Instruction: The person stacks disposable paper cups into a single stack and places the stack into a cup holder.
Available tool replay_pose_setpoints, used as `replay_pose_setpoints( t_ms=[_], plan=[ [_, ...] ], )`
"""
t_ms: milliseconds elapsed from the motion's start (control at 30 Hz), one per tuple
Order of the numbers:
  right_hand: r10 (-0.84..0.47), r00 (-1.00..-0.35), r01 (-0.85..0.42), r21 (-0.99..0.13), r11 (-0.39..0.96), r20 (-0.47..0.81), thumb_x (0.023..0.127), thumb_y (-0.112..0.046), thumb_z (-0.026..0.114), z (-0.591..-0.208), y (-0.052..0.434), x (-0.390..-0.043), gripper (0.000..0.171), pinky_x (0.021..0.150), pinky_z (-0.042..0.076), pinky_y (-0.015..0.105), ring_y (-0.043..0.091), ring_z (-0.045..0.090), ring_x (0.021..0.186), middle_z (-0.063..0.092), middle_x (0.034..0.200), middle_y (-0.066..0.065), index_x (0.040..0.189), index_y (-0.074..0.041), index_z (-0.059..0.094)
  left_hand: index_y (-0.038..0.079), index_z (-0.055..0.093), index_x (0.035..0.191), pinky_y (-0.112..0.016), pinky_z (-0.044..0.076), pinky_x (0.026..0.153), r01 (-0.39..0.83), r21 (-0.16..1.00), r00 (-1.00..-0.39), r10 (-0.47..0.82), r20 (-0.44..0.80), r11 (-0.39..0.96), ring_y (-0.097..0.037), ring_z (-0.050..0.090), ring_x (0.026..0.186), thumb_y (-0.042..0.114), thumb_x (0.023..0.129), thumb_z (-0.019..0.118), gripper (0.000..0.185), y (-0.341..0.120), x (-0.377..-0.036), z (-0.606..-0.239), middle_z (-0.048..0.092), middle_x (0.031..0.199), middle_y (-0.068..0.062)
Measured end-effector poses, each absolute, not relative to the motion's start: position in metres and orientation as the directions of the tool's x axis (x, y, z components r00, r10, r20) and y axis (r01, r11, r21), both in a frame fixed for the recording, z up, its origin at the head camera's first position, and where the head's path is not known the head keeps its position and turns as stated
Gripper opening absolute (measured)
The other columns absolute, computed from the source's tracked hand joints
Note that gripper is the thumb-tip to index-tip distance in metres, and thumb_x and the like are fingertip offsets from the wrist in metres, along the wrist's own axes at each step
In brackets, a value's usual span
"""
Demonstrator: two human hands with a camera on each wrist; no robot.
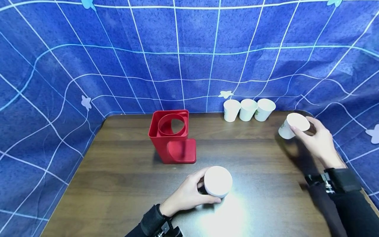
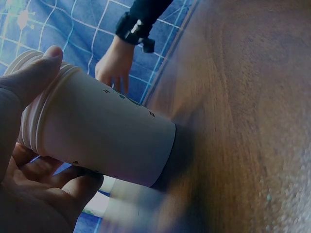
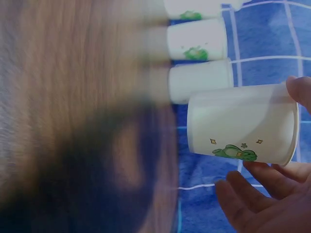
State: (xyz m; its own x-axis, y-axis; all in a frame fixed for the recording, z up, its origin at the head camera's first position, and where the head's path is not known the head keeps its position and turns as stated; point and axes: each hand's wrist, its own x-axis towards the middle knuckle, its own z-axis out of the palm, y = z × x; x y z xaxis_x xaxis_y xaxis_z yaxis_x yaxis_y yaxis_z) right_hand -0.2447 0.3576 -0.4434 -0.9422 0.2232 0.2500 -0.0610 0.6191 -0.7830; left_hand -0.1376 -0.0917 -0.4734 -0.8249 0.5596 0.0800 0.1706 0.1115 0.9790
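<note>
My left hand (image 1: 192,192) grips a stack of white paper cups (image 1: 218,181) near the front middle of the table. Several nested rims show under the thumb in the left wrist view, where the outer cup (image 2: 107,126) has small printed marks. At the far right, my right hand (image 1: 321,141) holds a single paper cup (image 1: 291,126) between thumb and fingers. A green cartoon print shows on this cup (image 3: 243,124) in the right wrist view. Whether either bottom touches the wood cannot be told.
Three white paper cups (image 1: 248,110) stand in a row at the table's back edge. Left of them is a red holder (image 1: 177,149) with a round ring in its square top and a low foot. Blue grid-patterned cloth (image 1: 195,39) borders the wooden table (image 1: 118,184) behind and at the sides.
</note>
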Motion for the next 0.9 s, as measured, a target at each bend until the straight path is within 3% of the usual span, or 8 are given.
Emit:
replay_pose_setpoints(
  t_ms=[67, 200, 467, 700, 900],
  plan=[
    [0.216, -0.943, -0.077, -0.797, 0.599, 0.254, 0.093, -0.031, 0.076, -0.441, 0.357, -0.234, 0.069, 0.073, 0.045, -0.001, -0.024, 0.055, 0.087, 0.055, 0.106, -0.030, 0.149, -0.002, 0.046, 0.025, 0.052, 0.146, -0.025, 0.051, 0.107, 0.171, 0.980, -0.822, 0.564, 0.082, 0.107, -0.014, 0.062, 0.126, 0.017, 0.078, 0.092, 0.079, -0.091, -0.138, -0.473, 0.060, 0.142, 0.002],
    [0.189, -0.946, -0.102, -0.793, 0.600, 0.265, 0.093, -0.026, 0.077, -0.436, 0.351, -0.212, 0.067, 0.074, 0.045, 0.000, -0.022, 0.056, 0.091, 0.054, 0.105, -0.036, 0.150, -0.007, 0.047, 0.023, 0.052, 0.147, -0.025, 0.051, 0.106, 0.189, 0.977, -0.816, 0.569, 0.100, 0.100, -0.014, 0.062, 0.126, 0.018, 0.079, 0.091, 0.079, -0.091, -0.138, -0.474, 0.060, 0.142, 0.001],
    [0.130, -0.940, -0.167, -0.761, 0.627, 0.314, 0.089, -0.017, 0.082, -0.426, 0.327, -0.175, 0.069, 0.080, 0.045, -0.001, -0.020, 0.055, 0.098, 0.054, 0.111, -0.034, 0.149, -0.008, 0.049, 0.023, 0.052, 0.147, -0.025, 0.052, 0.106, 0.207, 0.973, -0.812, 0.574, 0.112, 0.104, -0.014, 0.062, 0.126, 0.018, 0.078, 0.092, 0.079, -0.091, -0.138, -0.472, 0.061, 0.141, 0.001],
    [0.058, -0.921, -0.255, -0.707, 0.659, 0.386, 0.083, -0.012, 0.086, -0.410, 0.297, -0.160, 0.072, 0.081, 0.042, -0.002, -0.024, 0.054, 0.096, 0.055, 0.111, -0.041, 0.148, -0.014, 0.054, 0.024, 0.052, 0.147, -0.026, 0.052, 0.106, 0.204, 0.974, -0.812, 0.572, 0.111, 0.101, -0.014, 0.062, 0.126, 0.018, 0.078, 0.092, 0.079, -0.092, -0.138, -0.473, 0.061, 0.141, 0.002],
    [-0.054, -0.884, -0.386, -0.661, 0.644, 0.464, 0.078, -0.003, 0.088, -0.394, 0.268, -0.154, 0.077, 0.088, 0.042, -0.001, -0.019, 0.057, 0.101, 0.057, 0.127, -0.032, 0.146, -0.017, 0.056, 0.023, 0.052, 0.147, -0.025, 0.051, 0.106, 0.202, 0.974, -0.815, 0.569, 0.107, 0.105, -0.014, 0.061, 0.126, 0.018, 0.079, 0.091, 0.079, -0.093, -0.137, -0.472, 0.061, 0.141, 0.001]
  ],
)
